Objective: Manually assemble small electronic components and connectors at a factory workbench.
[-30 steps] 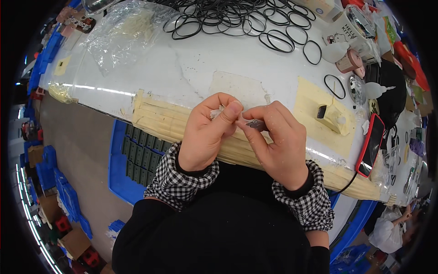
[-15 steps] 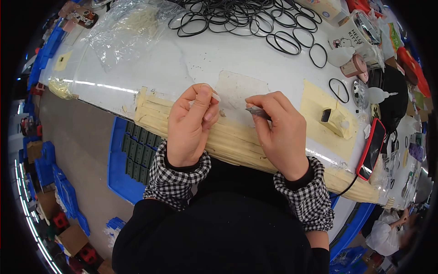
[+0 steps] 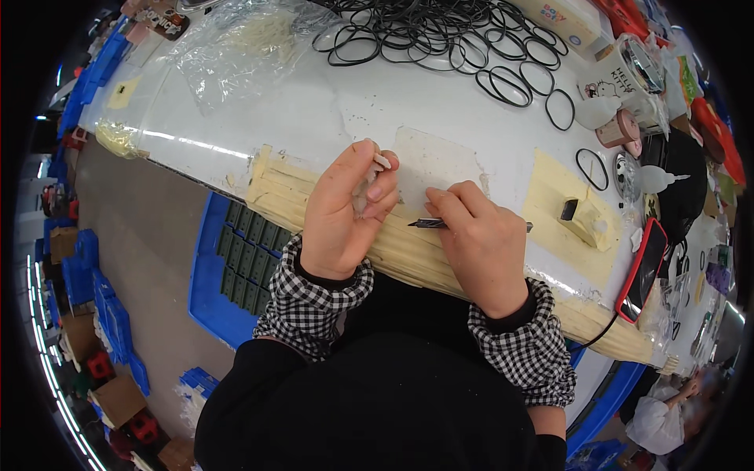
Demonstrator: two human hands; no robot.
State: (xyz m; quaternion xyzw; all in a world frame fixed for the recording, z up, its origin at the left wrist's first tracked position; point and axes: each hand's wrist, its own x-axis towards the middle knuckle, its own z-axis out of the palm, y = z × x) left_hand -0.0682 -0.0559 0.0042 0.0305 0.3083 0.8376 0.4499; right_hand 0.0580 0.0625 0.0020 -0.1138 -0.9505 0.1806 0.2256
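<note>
White plastic is showing between the fingertips of your left hand (image 3: 343,212), where you are pinching a small pale part (image 3: 380,162) with the thumb and curled fingers closed around it, lifted just over the near edge of the tabletop (image 3: 314,118). Your right hand (image 3: 475,239) is gripping a thin dark blade tool (image 3: 430,224), fingers clenched on its handle, and you are keeping it low above the strip of tan tape (image 3: 408,251) that is running along the tabletop's edge. What matters is how the two are lying: the tool's long axis is running nearly level, left to right, with its point aiming leftward toward your left hand, and the part is sitting up and to the left of that tip, near but not touching it. Your left hand is the one carrying the part, so it is the nearer of the two; the tool tip is sitting apart from it, just beside your left fingers. Beyond your hands a clear flat sheet (image 3: 436,161) is lying on the tabletop, and farther back a heap of black rubber rings (image 3: 440,35) is spreading out. To your right a yellow pad (image 3: 561,208) with a small dark block on it and a red-edged phone (image 3: 644,271) are lying well apart from the work.
</note>
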